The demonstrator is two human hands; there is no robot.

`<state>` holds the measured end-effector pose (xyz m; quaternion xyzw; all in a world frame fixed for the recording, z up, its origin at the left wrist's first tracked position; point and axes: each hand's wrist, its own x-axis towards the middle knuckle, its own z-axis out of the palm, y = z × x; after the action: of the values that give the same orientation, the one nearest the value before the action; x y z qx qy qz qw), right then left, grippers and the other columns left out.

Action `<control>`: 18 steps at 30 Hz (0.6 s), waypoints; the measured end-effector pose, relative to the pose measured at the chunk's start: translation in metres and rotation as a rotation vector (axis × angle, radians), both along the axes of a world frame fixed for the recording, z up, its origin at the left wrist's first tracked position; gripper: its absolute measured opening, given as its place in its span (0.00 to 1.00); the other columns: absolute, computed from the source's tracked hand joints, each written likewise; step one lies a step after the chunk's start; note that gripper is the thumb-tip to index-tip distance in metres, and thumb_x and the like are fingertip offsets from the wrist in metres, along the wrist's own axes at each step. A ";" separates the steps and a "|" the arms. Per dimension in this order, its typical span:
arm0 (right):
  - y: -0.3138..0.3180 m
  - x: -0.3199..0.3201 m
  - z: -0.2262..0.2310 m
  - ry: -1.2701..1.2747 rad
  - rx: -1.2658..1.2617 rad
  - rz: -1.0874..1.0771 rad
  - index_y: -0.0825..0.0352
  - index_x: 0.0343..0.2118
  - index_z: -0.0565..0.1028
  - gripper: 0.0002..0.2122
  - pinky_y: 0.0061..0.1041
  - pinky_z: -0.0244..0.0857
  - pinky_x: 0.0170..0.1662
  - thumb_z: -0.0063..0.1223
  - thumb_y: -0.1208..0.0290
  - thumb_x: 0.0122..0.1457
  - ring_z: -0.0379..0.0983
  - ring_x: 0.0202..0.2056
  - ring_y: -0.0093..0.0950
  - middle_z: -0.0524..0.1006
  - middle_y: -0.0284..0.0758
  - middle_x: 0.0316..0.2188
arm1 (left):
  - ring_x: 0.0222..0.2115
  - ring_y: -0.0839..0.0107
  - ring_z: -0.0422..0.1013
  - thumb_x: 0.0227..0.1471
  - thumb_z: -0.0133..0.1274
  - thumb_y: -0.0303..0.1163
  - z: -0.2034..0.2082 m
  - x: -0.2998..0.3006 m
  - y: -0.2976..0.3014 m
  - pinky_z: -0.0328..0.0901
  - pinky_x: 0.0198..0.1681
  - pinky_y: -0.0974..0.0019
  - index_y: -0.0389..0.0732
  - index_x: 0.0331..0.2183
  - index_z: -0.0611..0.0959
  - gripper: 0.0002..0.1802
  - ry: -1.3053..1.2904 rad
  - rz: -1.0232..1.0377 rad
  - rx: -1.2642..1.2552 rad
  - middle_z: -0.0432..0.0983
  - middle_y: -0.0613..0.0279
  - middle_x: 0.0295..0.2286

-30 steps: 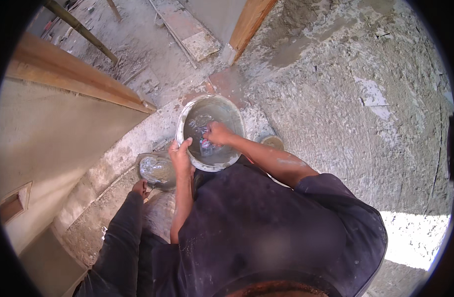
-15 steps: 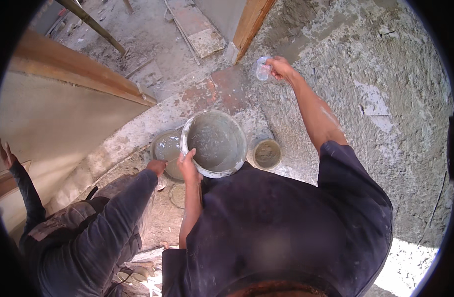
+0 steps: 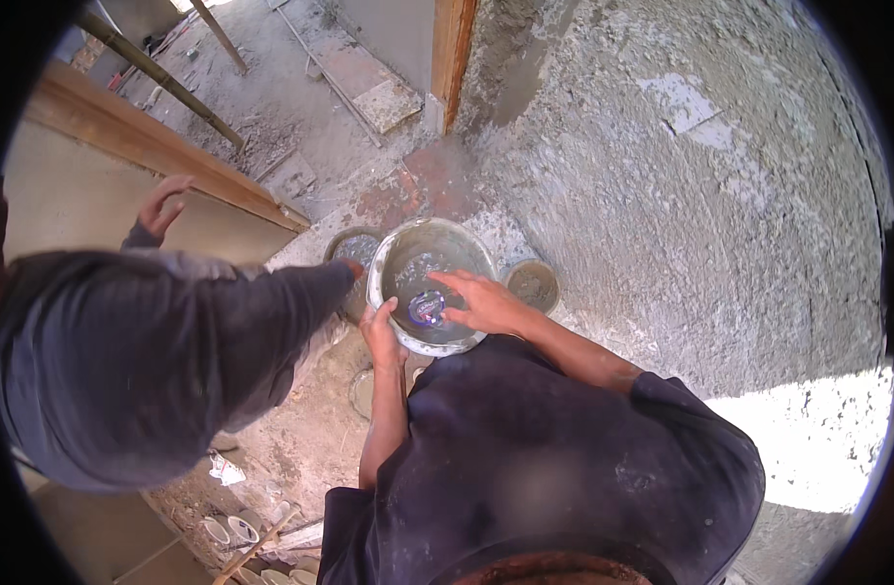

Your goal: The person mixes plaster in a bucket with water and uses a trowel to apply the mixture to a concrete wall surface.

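Gripping the left rim of the bucket (image 3: 406, 255), the left hand (image 3: 382, 333) hooks its thumb inside; the clear cup (image 3: 427, 309) lies within the bucket, between both hands; the open right hand (image 3: 488, 302) spans the bucket's right side, thumb near the cup, contact unclear.

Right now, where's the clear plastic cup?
In the head view, the clear plastic cup is inside the round whitish bucket, just left of the right hand.
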<state>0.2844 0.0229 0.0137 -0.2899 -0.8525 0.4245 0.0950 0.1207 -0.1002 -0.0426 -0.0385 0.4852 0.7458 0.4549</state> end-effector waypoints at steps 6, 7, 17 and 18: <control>-0.090 -0.001 0.010 -0.206 -0.220 0.309 0.64 0.41 0.75 0.19 0.37 0.69 0.37 0.62 0.56 0.53 0.77 0.36 0.38 0.78 0.38 0.31 | 0.37 0.68 0.74 0.50 0.50 0.20 0.013 0.029 -0.088 0.69 0.42 0.66 0.31 0.45 0.78 0.18 -0.038 0.055 0.067 0.77 0.57 0.38; -0.112 -0.005 0.017 -0.212 -0.206 0.373 0.65 0.38 0.74 0.19 0.37 0.69 0.36 0.62 0.55 0.53 0.77 0.36 0.38 0.77 0.37 0.30 | 0.37 0.67 0.74 0.50 0.50 0.21 0.012 0.032 -0.104 0.69 0.42 0.65 0.31 0.46 0.77 0.18 -0.013 0.057 0.045 0.77 0.56 0.38; -0.213 -0.033 0.005 -0.102 -0.013 0.706 0.67 0.31 0.70 0.16 0.45 0.65 0.33 0.61 0.59 0.51 0.74 0.34 0.46 0.76 0.43 0.29 | 0.35 0.70 0.74 0.54 0.51 0.23 0.014 0.039 -0.212 0.69 0.40 0.67 0.32 0.47 0.76 0.17 0.018 0.191 -0.010 0.77 0.59 0.38; -0.217 -0.033 0.003 -0.053 0.080 0.694 0.68 0.32 0.71 0.16 0.45 0.66 0.34 0.61 0.60 0.51 0.75 0.35 0.47 0.76 0.44 0.30 | 0.35 0.70 0.74 0.54 0.52 0.23 0.016 0.037 -0.212 0.69 0.39 0.67 0.32 0.47 0.76 0.17 0.019 0.206 0.000 0.77 0.59 0.37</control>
<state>0.2513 -0.1943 0.0170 0.0102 -0.9183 0.3902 -0.0660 0.1580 -0.3119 -0.0268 -0.0809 0.4830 0.7889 0.3712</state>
